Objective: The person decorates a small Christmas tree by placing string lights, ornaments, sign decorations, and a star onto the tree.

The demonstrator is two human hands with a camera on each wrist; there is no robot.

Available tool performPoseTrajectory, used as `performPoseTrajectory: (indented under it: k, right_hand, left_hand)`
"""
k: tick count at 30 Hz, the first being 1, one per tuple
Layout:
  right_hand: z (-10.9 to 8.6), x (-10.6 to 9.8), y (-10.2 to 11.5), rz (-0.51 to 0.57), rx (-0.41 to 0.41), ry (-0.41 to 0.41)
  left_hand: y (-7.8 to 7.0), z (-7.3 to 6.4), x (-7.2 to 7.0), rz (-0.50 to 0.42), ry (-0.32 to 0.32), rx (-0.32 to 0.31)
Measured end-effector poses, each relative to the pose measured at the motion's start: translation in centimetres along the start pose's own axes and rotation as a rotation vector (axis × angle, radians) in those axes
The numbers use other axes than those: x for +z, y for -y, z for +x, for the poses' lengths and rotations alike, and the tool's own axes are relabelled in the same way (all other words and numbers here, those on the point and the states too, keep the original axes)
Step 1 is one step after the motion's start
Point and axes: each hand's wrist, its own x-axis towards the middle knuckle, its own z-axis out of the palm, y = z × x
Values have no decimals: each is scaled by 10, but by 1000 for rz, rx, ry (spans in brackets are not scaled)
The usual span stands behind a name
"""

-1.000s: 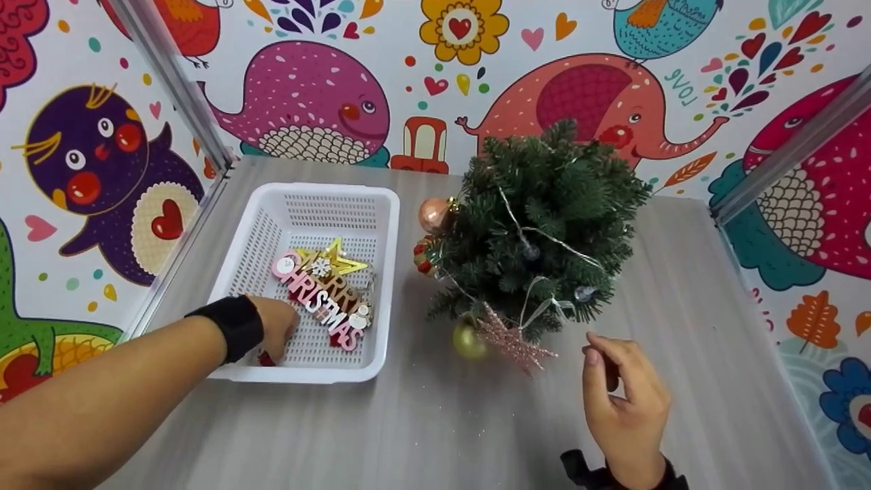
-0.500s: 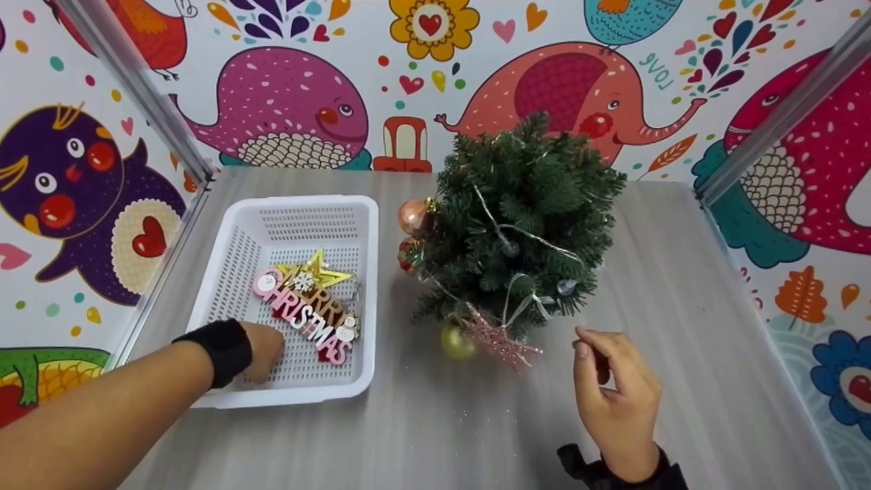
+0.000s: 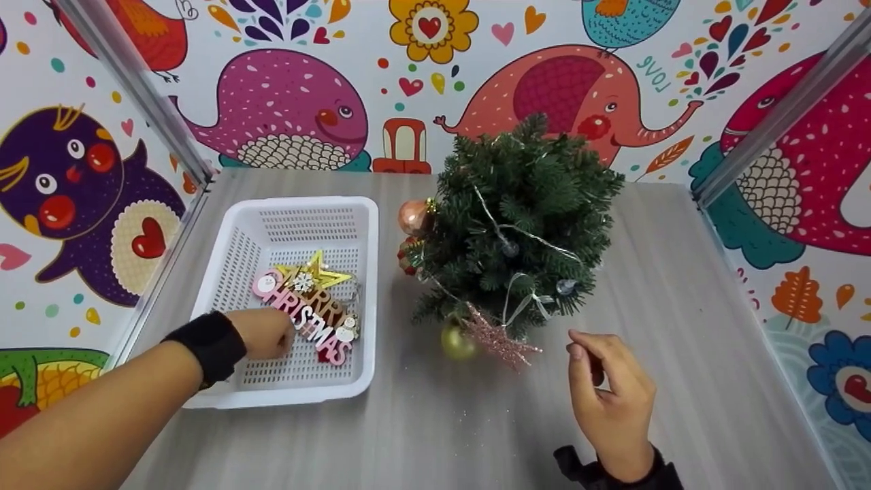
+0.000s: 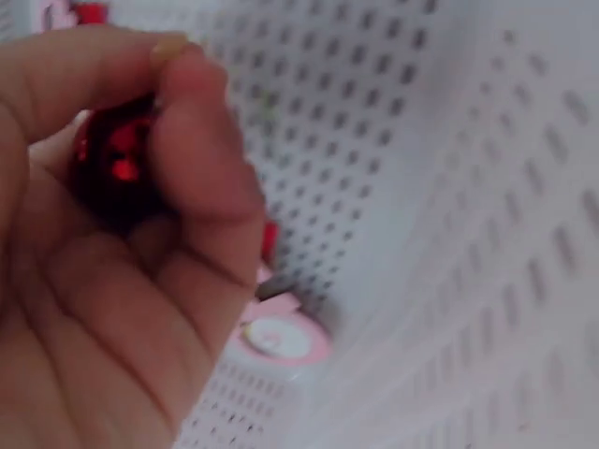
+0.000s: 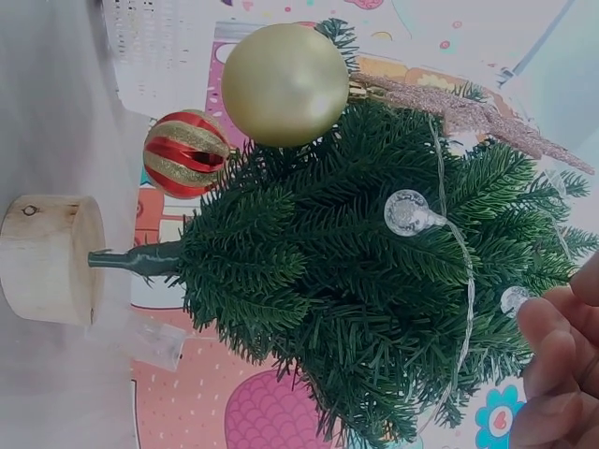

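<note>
Inside the white basket, my left hand pinches a shiny red bauble. The fingers hide part of it in the left wrist view, and the head view does not show it. Beside that hand lies a pink and brown Merry Christmas sign, with a yellow star behind it. My right hand hovers in front and to the right of a small Christmas tree. Its fingers are loosely bent, and nothing shows between them.
On the tree hang a pink glitter star, a gold bauble, an orange bauble and a striped red-gold bauble. Clear bulbs run along a wire. A round wooden base carries the trunk. Printed walls enclose the table.
The head view has shifted a little. My left hand has moved from the basket's near left corner up and right, towards the sign. My right hand stays nearly still.
</note>
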Motion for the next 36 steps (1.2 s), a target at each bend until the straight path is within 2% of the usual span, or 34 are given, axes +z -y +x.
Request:
performPoseTrajectory:
  k: [3,6,11,15,18,21,24,27,30,32,36]
  right_hand:
    - [0,0,2,0,10,-1]
    - [2,1,4,3,8,-8]
    - [8,3,11,31,-26,-34]
    - [16,7,21,80,-70,-63]
    - [23,11,32,119,-110,-78]
    - [32,16,46,193,-174,-102]
    - [39,26,59,296,-281,-114]
    - [42,37,70,360,-386,-87]
    - [37,43,77,331,-382,-30]
    - [31,45,79,307,-339,11]
    - [18,44,75,343,-200,90]
  left_hand:
    - [-4,-3,-12,-48,-120,73]
    - [-16,-7,-26,-76,-243,107]
    - [-54,-14,-46,-127,-477,123]
    - [-88,-22,-50,-288,-654,182]
    - [-115,-25,-47,-423,-779,279]
    - [-143,-22,-39,-523,-893,405]
    - [-171,-12,-29,-615,-995,568]
    - [-198,-2,-21,-673,-1091,741]
    - [-222,9,-13,-699,-1159,862]
    - [-235,16,-8,-711,-1188,892]
    - [-253,24,3,-791,-1192,853]
